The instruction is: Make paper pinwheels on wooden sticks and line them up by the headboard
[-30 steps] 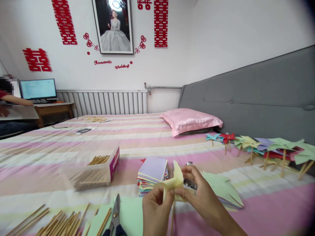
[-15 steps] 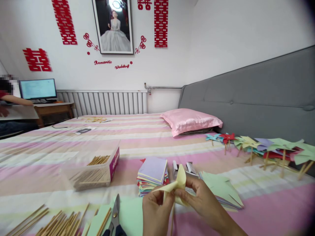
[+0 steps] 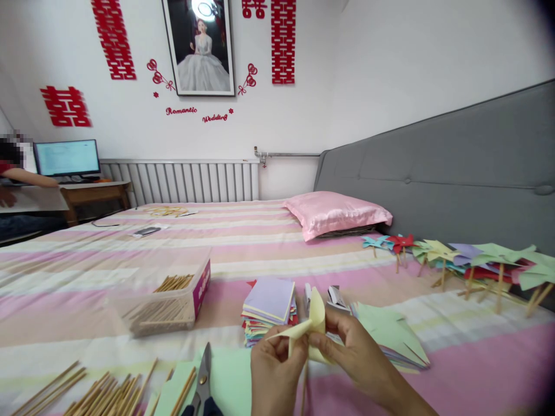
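One left hand [image 3: 275,370] and one right hand [image 3: 353,349], fingers clamped on it, hold one curled yellow paper [image 3: 317,312] near one paper stack [image 3: 269,300]. One stick [image 3: 304,388] shows below, lower end cut off; whether it joins the paper, I cannot tell.

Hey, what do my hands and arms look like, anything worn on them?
The left hand and right hand are bare, with no gloves or rings visible. The right forearm shows no sleeve, watch or bracelet; the left forearm is out of frame.
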The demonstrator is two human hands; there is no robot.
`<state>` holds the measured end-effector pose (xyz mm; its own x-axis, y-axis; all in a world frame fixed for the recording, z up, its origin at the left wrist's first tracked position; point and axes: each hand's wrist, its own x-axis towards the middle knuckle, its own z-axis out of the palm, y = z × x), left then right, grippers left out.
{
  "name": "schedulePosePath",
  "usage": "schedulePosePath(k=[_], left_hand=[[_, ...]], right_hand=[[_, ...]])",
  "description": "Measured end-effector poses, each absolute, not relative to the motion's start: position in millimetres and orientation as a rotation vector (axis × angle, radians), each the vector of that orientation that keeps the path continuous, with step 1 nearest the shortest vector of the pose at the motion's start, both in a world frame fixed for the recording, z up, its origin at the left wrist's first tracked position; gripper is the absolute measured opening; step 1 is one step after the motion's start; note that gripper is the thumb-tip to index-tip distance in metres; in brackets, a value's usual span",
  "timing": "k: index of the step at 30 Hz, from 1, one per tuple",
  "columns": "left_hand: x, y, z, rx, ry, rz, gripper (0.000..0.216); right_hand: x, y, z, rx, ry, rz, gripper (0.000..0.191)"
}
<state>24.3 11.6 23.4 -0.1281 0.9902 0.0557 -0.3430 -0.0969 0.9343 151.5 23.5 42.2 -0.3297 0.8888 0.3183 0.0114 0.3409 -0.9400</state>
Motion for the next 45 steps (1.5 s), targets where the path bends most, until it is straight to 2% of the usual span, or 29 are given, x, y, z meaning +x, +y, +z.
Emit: schedulePosePath(k=[8, 13, 28, 37, 40, 45], left_hand=[[26.5, 9.4, 24.0, 0.921, 0.981, 1.542, 0.021], [21.4, 10.8, 20.9, 0.994, 0.95, 1.473, 0.017], [28.9, 9.7, 12.9, 1.01, 0.946, 1.57, 0.016], [24.5, 10.2, 22.3, 1.013, 0.875, 1.41, 0.007], [24.4, 11.7, 21.0, 0.927, 0.876, 1.395, 0.011], [23.5, 15.6, 13.8, 0.855, 0.948, 1.381, 0.016]], right_hand=[[150.9, 24.1, 41.3, -0.835, -1.616, 1.199, 0.029], [149.1, 25.2, 40.5, -0.837, -1.595, 1.239, 0.031], [152.3, 25.7, 36.1, -0.768, -1.572, 1.302, 0.029], [151.6, 22.0, 38.5, -0.896, -1.627, 1.157, 0.026], [151.0, 20.5, 41.4, -0.958, -1.664, 1.048, 0.023], [155.0, 23.4, 44.3, -0.893, -1.681, 1.136, 0.022]])
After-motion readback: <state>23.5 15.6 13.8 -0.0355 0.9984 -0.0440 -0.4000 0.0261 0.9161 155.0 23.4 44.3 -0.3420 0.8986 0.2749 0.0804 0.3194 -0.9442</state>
